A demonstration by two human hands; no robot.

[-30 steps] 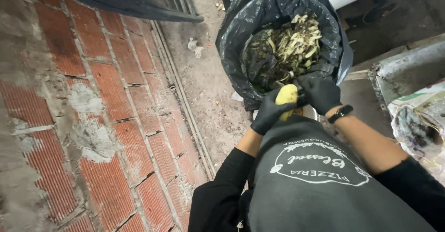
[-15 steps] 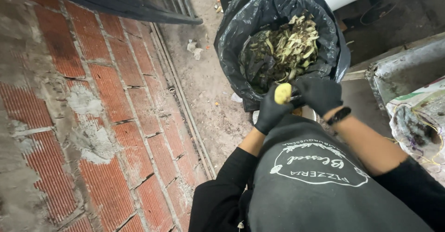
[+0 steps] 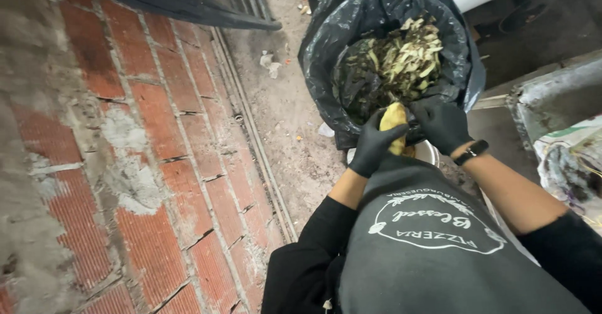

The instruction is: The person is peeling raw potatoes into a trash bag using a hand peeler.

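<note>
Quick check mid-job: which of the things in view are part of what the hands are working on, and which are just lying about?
In hand:
- yellow peeled vegetable, gripped by gloved left hand and right hand
- black bin bag full of peelings
- white bowl under the hands

Lying about:
- scraps of litter on the dirt ground
- brick wall
- crumpled sack at right

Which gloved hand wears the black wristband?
The right hand, on the right side of the yellow peeled vegetable, has a black wristband below its black glove. The left hand has a bare wrist above its glove.
</note>
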